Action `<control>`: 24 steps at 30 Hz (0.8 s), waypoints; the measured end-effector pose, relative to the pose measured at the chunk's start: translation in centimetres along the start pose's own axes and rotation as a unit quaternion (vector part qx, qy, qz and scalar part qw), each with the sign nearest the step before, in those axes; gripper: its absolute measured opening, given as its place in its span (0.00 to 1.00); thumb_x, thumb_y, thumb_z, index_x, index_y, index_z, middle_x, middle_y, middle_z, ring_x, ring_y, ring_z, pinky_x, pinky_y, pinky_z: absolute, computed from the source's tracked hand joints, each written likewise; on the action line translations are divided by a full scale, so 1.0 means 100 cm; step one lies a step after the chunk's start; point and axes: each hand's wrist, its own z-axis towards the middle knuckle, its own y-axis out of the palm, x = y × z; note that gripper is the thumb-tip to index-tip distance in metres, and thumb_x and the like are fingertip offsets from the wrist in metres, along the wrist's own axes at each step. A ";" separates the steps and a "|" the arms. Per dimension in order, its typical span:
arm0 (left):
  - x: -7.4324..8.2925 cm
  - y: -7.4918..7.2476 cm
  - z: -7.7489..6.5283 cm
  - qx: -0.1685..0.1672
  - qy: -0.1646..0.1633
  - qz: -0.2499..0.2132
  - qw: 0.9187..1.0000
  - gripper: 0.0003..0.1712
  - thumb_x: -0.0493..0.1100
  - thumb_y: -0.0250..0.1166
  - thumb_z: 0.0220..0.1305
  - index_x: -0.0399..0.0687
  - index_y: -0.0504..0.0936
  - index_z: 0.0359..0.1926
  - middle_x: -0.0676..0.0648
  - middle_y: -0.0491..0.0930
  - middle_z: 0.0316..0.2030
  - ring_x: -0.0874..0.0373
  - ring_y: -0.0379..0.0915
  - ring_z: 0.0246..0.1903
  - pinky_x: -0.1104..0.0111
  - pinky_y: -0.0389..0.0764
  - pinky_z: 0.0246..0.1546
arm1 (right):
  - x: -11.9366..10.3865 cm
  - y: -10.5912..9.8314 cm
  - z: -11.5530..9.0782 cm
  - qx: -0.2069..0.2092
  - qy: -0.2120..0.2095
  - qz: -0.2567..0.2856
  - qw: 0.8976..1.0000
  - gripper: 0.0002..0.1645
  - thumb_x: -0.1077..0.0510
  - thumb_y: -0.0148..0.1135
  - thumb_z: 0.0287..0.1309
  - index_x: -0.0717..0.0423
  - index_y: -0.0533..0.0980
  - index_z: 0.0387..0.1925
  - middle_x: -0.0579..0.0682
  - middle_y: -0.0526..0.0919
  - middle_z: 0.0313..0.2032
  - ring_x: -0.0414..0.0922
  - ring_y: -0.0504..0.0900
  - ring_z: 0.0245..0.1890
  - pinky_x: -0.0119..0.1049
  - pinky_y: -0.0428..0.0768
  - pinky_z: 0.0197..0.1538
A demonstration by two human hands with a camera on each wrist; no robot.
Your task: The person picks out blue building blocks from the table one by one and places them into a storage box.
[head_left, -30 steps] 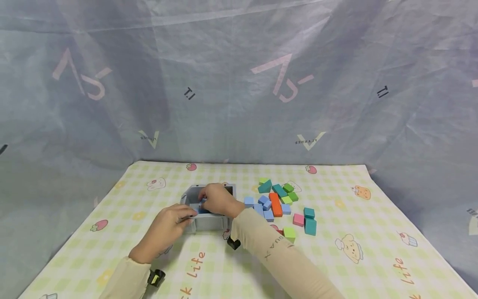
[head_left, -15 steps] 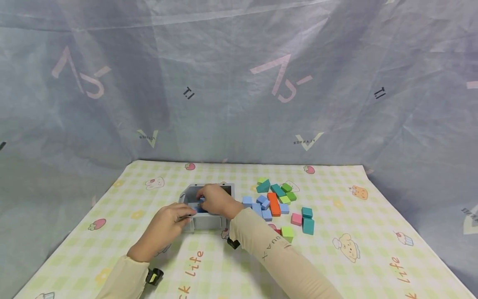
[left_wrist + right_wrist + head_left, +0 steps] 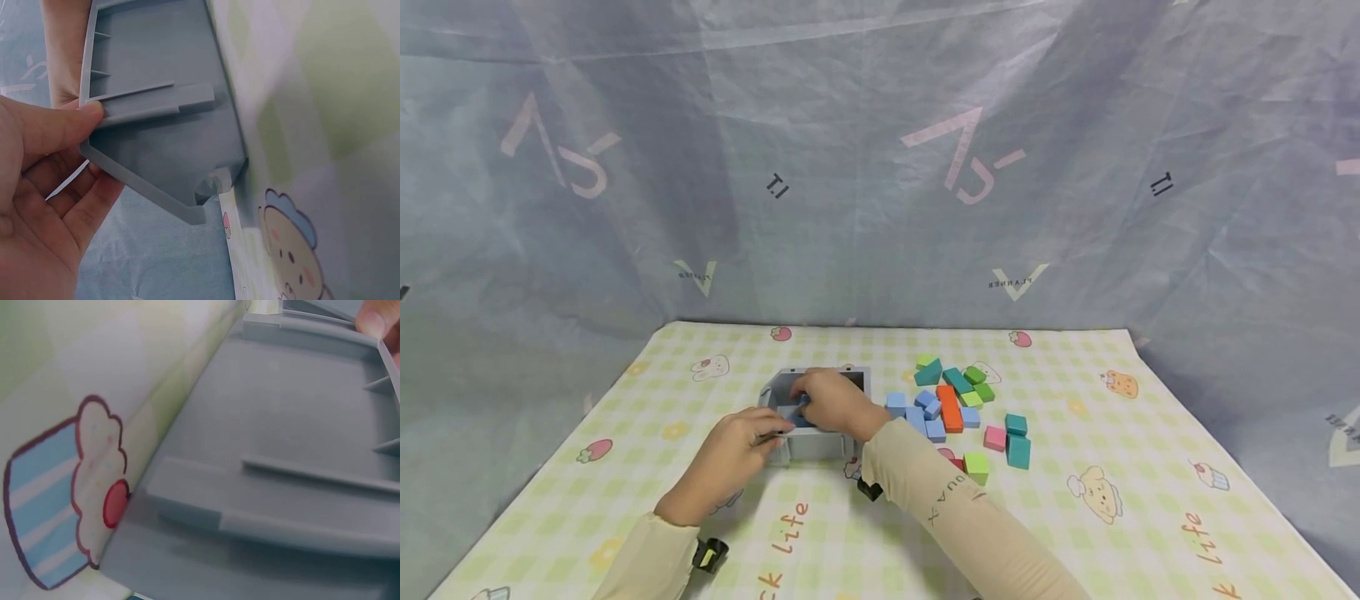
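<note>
A small grey plastic bin (image 3: 816, 448) with an open top stands left of centre on the table in the head view. My left hand (image 3: 741, 442) grips its near left corner; in the left wrist view the thumb (image 3: 92, 114) presses the outer wall at the rim while the fingers bend behind. My right hand (image 3: 835, 404) reaches over the near wall into the bin. Its curled fingers pinch a blue block (image 3: 803, 402), partly hidden by the hand. More blue shows low inside, beside the left fingertips. The right wrist view has only the bin's ribbed outer wall (image 3: 294, 412) and the left thumb (image 3: 373, 326).
Right of the bin lie loose blocks: several blue blocks (image 3: 915, 418), a long orange one (image 3: 950, 408), teal ones (image 3: 1018, 452), green ones (image 3: 976, 467) and a pink one (image 3: 995, 438). A checked cloth (image 3: 662, 467) covers the table. A grey curtain (image 3: 850, 208) hangs behind.
The right fingers have shifted slightly left inside the bin with the blue block. The left hand keeps its grip at the corner, and the loose blocks lie as before.
</note>
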 end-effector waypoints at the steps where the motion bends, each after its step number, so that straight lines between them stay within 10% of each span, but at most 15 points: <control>1: 0.000 0.000 0.000 0.000 -0.001 -0.001 1.000 0.14 0.30 0.72 0.49 0.46 0.88 0.38 0.54 0.83 0.38 0.65 0.75 0.37 0.66 0.84 0.32 | 0.000 0.000 0.000 -0.002 0.000 0.003 1.000 0.15 0.61 0.61 0.60 0.53 0.81 0.49 0.46 0.81 0.47 0.36 0.77 0.41 0.31 0.82 0.44; 24: -0.002 0.001 0.000 0.004 0.007 0.017 1.000 0.15 0.29 0.72 0.48 0.46 0.88 0.38 0.52 0.84 0.37 0.61 0.76 0.38 0.64 0.84 0.34 | -0.002 -0.022 -0.028 0.091 -0.072 0.078 0.990 0.12 0.56 0.62 0.61 0.51 0.81 0.45 0.43 0.81 0.43 0.34 0.76 0.41 0.32 0.82 0.44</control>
